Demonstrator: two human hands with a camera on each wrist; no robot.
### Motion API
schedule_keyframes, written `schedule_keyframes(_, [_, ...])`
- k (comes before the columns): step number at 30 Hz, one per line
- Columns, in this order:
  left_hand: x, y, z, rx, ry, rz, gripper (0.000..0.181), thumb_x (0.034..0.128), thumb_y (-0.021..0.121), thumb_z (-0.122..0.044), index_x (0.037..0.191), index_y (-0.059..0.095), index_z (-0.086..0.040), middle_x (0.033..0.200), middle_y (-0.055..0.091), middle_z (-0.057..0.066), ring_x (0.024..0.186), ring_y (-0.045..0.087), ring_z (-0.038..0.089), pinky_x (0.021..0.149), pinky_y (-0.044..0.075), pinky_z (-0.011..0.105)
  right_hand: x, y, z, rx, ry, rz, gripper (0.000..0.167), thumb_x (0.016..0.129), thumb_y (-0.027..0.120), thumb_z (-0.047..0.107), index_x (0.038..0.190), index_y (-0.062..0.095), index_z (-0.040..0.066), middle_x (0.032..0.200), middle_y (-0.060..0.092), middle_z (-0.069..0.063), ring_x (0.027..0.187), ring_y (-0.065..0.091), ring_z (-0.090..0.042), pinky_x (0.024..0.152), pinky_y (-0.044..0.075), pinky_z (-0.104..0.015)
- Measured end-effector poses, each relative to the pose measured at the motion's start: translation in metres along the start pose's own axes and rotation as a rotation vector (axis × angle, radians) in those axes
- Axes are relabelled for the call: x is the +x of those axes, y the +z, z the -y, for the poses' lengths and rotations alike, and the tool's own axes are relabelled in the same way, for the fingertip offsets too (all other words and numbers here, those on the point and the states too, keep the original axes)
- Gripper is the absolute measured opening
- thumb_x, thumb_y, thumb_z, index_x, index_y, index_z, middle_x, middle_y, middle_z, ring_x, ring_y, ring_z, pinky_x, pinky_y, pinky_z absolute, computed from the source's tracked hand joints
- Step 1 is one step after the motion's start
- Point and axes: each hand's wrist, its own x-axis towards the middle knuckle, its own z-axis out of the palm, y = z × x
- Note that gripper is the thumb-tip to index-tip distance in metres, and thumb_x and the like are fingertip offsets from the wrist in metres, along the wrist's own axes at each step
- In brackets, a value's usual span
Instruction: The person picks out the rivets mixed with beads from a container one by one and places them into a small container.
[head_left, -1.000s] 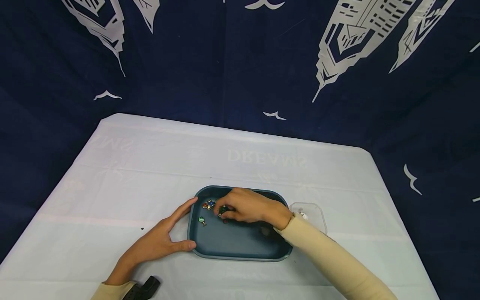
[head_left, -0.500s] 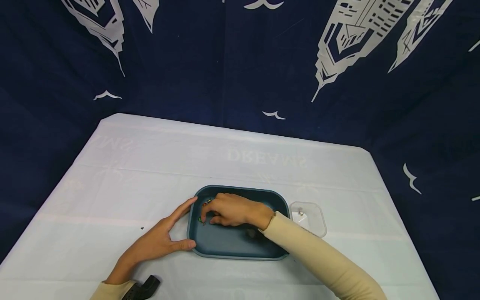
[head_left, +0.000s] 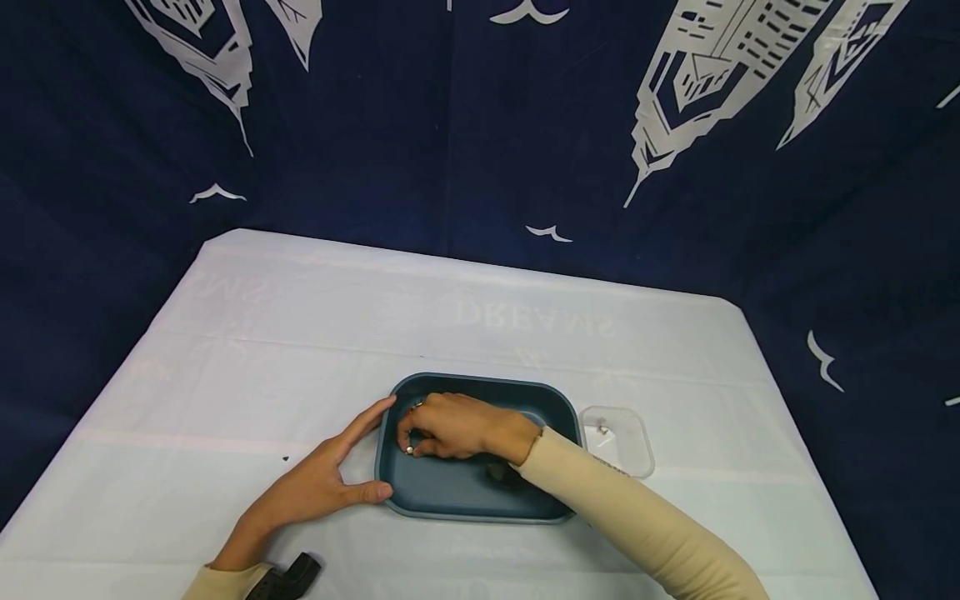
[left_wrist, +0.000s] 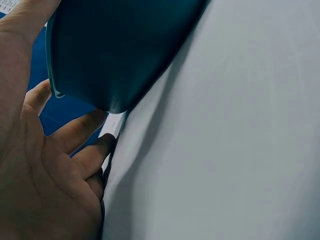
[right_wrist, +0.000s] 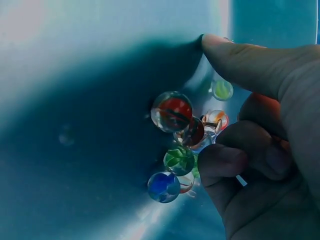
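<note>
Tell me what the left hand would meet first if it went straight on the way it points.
The left hand would meet the left end of the dark teal tray first; it appears to touch the rim there, though exact contact is hard to judge.

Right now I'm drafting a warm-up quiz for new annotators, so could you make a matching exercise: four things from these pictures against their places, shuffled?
Things
1. Left hand
2. Clear box
3. Blue marble
4. Right hand

Places
A. Reaching down into the tray
B. At the tray's left end
C. Next to a green-swirled marble
D. On the white table, right of the tray

Pairs: 1-B, 2-D, 3-C, 4-A
</note>
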Motion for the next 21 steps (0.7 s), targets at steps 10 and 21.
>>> schedule_keyframes(10, [0.002, 0.0, 0.0, 0.019, -0.002, -0.005, 0.099, 0.0868, 0.08, -0.028, 0.16, 0.014, -0.037, 0.167, 0.018, 0.006, 0.148, 0.027, 0.04, 0.109, 0.027, 0.073, -0.003, 0.0, 0.0, -0.045, 0.005, -0.019, 0.004, 0.096, 0.069, 0.024, 0.099, 0.069, 0.021, 0.076, 0.056, 0.013, 0.062, 0.048, 0.0, 0.058, 0.041, -0.015])
schedule_keyframes(21, [0.0, 0.001, 0.002, 0.013, 0.001, -0.01, 0.1, 0.0858, 0.081, -0.027, 0.16, 0.015, -0.037, 0.167, 0.019, -0.002, 0.149, 0.028, 0.038, 0.109, 0.027, 0.073, -0.035, -0.009, -0.001, 0.027, 0.029, -0.069, 0.006, 0.098, 0.067, 0.021, 0.101, 0.07, 0.017, 0.066, 0.053, 0.013, 0.054, 0.044, 0.001, 0.054, 0.037, -0.014])
